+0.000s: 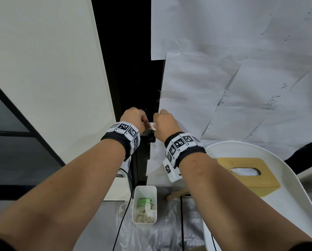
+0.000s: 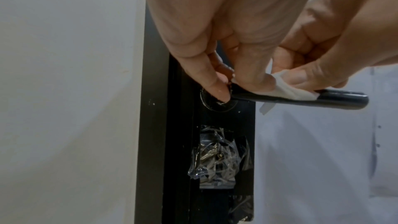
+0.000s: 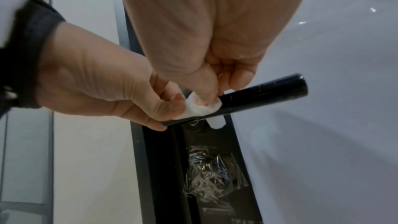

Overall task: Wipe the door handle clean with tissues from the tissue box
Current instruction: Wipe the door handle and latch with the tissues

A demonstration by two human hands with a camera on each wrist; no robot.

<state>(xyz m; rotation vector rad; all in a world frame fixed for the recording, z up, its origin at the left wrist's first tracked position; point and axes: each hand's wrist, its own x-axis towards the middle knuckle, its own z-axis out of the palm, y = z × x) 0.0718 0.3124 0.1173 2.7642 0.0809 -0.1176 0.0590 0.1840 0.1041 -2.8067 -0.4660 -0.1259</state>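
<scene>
Left hand (image 2: 215,43) and right hand (image 3: 193,54) pinch tissue (image 2: 290,89); white bin (image 1: 145,189) holds, seemingly, crumpled tissues.

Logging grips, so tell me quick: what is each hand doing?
Left hand: pinches the tissue on the door handle.
Right hand: pinches the same tissue.

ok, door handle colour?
Glossy black door handle, with a white tissue wrapped on it; clearest in the right wrist view.
</scene>
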